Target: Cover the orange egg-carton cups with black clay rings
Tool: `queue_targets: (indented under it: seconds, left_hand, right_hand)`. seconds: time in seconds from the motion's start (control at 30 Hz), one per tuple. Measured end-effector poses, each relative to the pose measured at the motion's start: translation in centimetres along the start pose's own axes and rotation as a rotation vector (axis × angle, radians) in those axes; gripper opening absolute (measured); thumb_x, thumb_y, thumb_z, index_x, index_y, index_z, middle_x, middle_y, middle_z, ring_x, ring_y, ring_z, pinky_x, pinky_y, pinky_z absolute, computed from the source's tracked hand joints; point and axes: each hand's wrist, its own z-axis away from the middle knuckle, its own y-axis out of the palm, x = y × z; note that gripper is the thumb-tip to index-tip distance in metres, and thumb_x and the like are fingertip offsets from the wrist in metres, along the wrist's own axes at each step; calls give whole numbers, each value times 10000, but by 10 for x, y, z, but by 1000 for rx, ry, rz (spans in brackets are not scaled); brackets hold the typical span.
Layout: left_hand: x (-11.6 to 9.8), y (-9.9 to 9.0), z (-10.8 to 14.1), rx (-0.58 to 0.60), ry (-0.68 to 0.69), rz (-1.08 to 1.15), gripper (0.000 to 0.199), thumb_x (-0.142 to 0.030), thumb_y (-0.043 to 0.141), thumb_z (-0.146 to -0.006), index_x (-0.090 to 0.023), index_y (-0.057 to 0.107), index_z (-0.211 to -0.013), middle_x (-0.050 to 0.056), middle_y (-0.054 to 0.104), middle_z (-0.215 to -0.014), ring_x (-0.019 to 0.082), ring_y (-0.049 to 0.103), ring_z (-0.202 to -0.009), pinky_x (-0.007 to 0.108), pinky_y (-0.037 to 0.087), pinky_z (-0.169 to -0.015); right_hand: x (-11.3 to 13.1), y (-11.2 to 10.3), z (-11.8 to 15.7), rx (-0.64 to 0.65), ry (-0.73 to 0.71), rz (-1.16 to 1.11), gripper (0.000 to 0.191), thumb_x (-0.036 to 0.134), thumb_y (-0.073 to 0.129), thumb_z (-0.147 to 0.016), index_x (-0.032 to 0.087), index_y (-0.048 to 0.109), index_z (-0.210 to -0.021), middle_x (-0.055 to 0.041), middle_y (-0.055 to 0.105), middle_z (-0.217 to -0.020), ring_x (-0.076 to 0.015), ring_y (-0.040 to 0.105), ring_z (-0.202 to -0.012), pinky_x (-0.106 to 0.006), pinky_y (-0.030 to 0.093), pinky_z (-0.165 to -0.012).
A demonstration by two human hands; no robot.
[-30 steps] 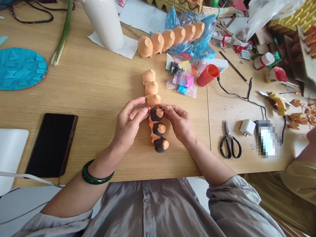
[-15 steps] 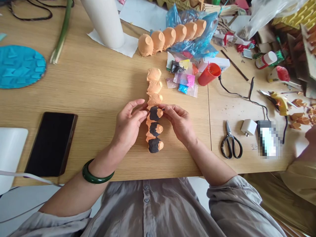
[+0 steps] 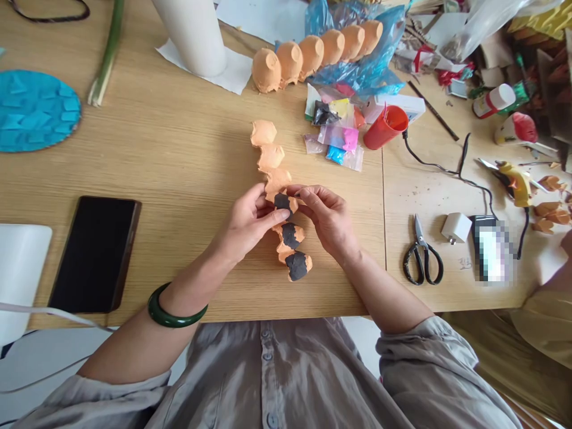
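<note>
In the left hand (image 3: 243,223), holds a strip of egg-carton cups (image 3: 277,179) near its middle, thumb laid over a partly black cup and fingers curled around the left side. With the right hand (image 3: 330,217), pinches a small dark bit (image 3: 297,193), too tiny to name, between thumb and forefinger, close against the strip's right edge. Keeps the strip straight ahead over the wooden table (image 3: 174,143), tilted slightly, with three plain orange cups toward the far end and three partly black ones toward the body; cannot tell whether touching the wood. Wears a dark green bangle (image 3: 177,322) on the left forearm and a grey shirt (image 3: 232,369) with sleeves pushed up. Has, beyond the strip, a second row of orange cups (image 3: 311,55) beside a crumpled blue plastic bag (image 3: 379,68), and to the left of that row a white cylinder (image 3: 194,36) standing on paper (image 3: 239,77). Has, nearer, small colored sachets (image 3: 335,128) just beside a red cup (image 3: 385,128). Has black-handled scissors (image 3: 419,259) to the right of the right forearm, near a white power adapter (image 3: 456,228) and a device with a blurred screen (image 3: 494,250). Has, well to the left, a dark phone (image 3: 96,256), a blue oval piece (image 3: 38,113) and a green stalk (image 3: 107,53). Has another person's sleeve (image 3: 545,322) at the far right.
</note>
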Motion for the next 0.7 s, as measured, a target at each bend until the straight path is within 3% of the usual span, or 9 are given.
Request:
queue_targets:
  seconds: [0.13, 0.23, 0.37, 0.53, 0.7]
  left_hand:
    - [-2, 1, -1, -37, -15, 119, 463, -348, 981, -753, -217, 768, -1143, 47, 836, -1028, 253, 820, -982, 377, 705, -845]
    - [-3, 2, -3, -95, -10, 184, 481, -342, 1009, -713, -236, 751, -1106, 31, 831, -1034, 250, 820, -989, 393, 713, -886]
    - [0, 4, -5, -178, 67, 183, 555, -364, 1016, -700, -244, 728, -1160, 42, 854, -1105, 273, 827, -1091, 407, 709, -960]
    - [2, 5, -3, -224, 134, 86, 594, -461, 936, -799, -265, 667, -1291, 74, 857, -1257, 299, 825, -1186, 417, 704, -942]
    - [-4, 9, 3, -243, 207, 48, 588, -527, 942, -809, -284, 659, -1262, 76, 850, -1249, 332, 803, -1278, 460, 687, -1042]
  right_hand:
    - [3, -1, 1, -62, -88, 37, 392, 641, 936, -854, 269, 833, -923, -33, 858, -1184, -222, 775, -1143, -405, 659, -1089]
    - [8, -3, 3, -114, -226, 99, 346, 609, 919, -887, 278, 819, -907, -10, 811, -1049, -201, 742, -1058, -376, 668, -1005]
    - [18, -2, 8, -86, -372, 225, 308, 567, 889, -936, 280, 804, -864, -21, 776, -1017, -209, 723, -1056, -382, 652, -985]
    - [17, 2, 14, 22, -354, 289, 285, 545, 855, -979, 276, 813, -894, -37, 788, -1069, -224, 749, -1089, -430, 642, -1055]
    - [11, 2, 13, 10, -263, 283, 321, 575, 843, -980, 268, 797, -900, -50, 782, -1082, -225, 754, -1084, -431, 652, -1051]
